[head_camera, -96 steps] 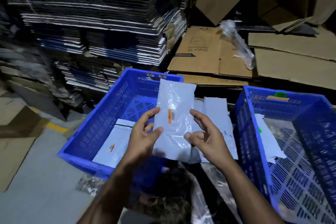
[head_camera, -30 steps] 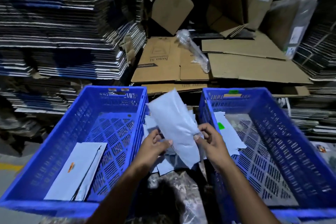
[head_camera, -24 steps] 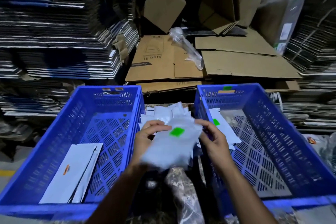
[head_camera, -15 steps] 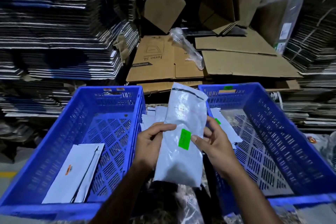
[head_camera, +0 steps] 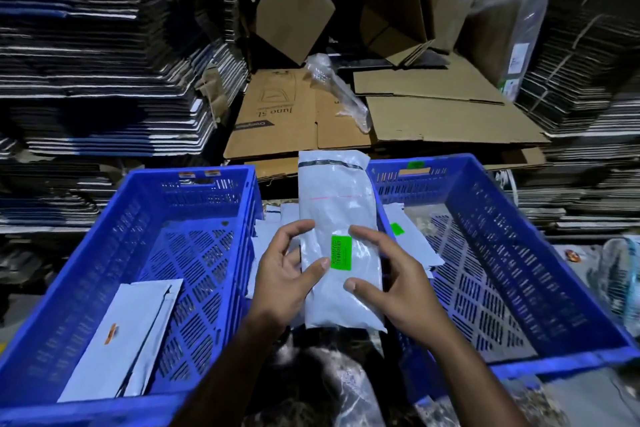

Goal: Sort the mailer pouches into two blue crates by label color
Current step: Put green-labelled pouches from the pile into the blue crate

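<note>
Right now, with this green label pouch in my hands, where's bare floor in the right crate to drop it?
The right crate has bare mesh floor across its near and right parts, bordered by the near rim and right wall. Its far-left corner is taken by a green-label pouch. The gap between the crates is crowded with unsorted pouches.

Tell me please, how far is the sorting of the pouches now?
Done: an orange-label pouch lies in the left crate, a green-label pouch in the right crate. In hand: left hand and right hand hold a pouch with a green label between the crates. Left: drop it right, then the unsorted pile behind.
</note>
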Demonstrator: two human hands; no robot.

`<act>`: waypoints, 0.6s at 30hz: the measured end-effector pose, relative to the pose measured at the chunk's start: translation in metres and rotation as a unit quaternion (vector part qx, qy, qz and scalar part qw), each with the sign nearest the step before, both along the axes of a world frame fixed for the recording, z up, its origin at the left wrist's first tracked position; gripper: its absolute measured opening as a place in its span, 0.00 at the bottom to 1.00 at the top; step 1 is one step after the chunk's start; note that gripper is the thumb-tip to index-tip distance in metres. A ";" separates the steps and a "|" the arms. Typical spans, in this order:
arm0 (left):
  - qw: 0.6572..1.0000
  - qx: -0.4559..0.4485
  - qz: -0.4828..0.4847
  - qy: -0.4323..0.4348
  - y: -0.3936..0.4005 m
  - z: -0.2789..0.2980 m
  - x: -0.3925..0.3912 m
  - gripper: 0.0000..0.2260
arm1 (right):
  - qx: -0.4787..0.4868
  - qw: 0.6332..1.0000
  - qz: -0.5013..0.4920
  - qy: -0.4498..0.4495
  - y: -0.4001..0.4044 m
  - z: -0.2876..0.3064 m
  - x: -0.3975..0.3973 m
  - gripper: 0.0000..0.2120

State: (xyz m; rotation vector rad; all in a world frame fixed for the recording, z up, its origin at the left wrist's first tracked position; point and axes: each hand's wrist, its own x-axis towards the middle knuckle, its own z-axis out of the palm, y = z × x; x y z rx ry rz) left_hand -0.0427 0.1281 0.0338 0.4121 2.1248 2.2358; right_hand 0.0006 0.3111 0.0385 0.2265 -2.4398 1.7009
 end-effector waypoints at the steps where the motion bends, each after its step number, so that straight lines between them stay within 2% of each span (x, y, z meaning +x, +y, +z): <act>1: 1.000 -0.001 -0.007 0.005 0.006 0.001 -0.001 0.23 | 0.000 1.000 -0.006 -0.014 0.006 0.000 0.003 0.31; 5: 0.998 -0.025 -0.062 -0.010 0.028 -0.009 -0.008 0.25 | -0.004 0.998 -0.059 -0.030 0.047 -0.006 0.007 0.34; 8: 0.985 -0.146 -0.088 0.015 0.042 -0.028 -0.016 0.22 | 0.044 0.989 -0.133 -0.037 0.098 -0.010 0.009 0.36; 11: 0.965 -0.232 -0.123 0.013 0.059 -0.046 -0.021 0.20 | 0.138 0.969 -0.183 -0.093 0.151 -0.019 0.008 0.38; 15: 0.935 -0.320 -0.148 0.019 0.083 -0.063 -0.024 0.25 | 0.289 0.925 -0.124 -0.214 0.205 -0.048 -0.005 0.40; 16: 0.933 -0.323 -0.157 0.018 0.089 -0.066 -0.024 0.27 | 0.295 0.920 -0.092 -0.242 0.213 -0.058 -0.008 0.40; 18: 0.928 -0.327 -0.176 0.021 0.099 -0.070 -0.023 0.30 | 0.244 0.924 -0.014 -0.294 0.221 -0.075 -0.012 0.38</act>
